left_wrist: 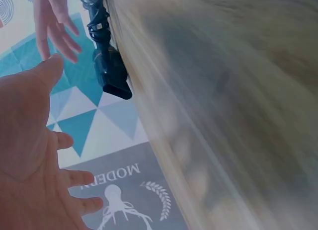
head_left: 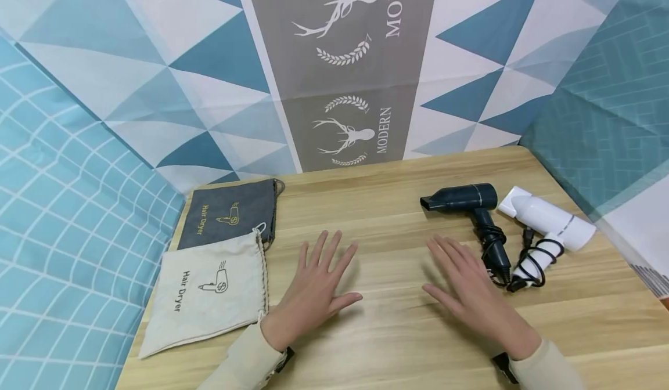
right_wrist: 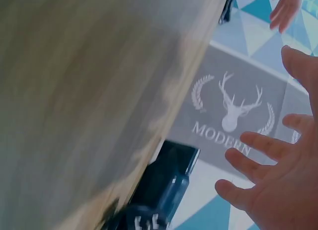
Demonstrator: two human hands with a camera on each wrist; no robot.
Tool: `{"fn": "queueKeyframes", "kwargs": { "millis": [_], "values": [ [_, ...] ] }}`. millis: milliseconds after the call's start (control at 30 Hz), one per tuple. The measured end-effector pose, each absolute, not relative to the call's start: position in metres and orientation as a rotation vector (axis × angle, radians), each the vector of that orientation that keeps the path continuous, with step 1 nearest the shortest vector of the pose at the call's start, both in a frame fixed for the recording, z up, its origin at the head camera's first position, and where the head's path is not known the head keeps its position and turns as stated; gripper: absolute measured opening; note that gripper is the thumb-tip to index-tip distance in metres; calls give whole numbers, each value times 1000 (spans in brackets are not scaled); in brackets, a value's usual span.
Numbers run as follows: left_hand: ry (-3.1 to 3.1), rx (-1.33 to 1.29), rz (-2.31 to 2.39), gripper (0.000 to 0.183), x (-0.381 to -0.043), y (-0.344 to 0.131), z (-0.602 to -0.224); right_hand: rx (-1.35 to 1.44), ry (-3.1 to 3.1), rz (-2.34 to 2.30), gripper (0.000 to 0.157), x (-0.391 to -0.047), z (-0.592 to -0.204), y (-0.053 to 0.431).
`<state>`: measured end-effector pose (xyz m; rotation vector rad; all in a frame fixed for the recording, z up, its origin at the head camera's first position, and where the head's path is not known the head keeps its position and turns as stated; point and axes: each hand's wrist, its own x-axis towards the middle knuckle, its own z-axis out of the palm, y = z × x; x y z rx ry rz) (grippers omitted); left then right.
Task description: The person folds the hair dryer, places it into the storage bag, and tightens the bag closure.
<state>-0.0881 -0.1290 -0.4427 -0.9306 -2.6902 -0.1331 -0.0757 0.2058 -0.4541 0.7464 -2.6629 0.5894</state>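
Head view bright, even; soft shadows beside left hand (head_left: 317, 296) and right hand (head_left: 471, 292), pale sheen toward surface (head_left: 387, 332) near edge. Wrist views dimmer, hazy, grain smeared.

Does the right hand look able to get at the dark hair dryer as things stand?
Probably yes: the right hand is empty and close to the dark hair dryer, with nothing visible between them; the white hair dryer lies on the far side.

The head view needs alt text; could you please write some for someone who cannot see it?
Left hand and right hand, both empty, hover over a wooden table. A gray pouch and a cream pouch, both printed "Hair Dryer", lie at left; a black dryer and a white dryer lie at right.
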Motion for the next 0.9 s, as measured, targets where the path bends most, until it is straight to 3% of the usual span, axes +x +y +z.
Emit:
{"fn": "queueKeyframes", "kwargs": {
  "millis": [533,900],
  "values": [
    [-2714,-1018,-196,82,-99,-96,-432,539,-2667,626,90,-82,-449,256],
    [-2762,-1073,-266,80,-102,-80,-427,353,-2769,652,69,-91,-451,273]
  ]
}}
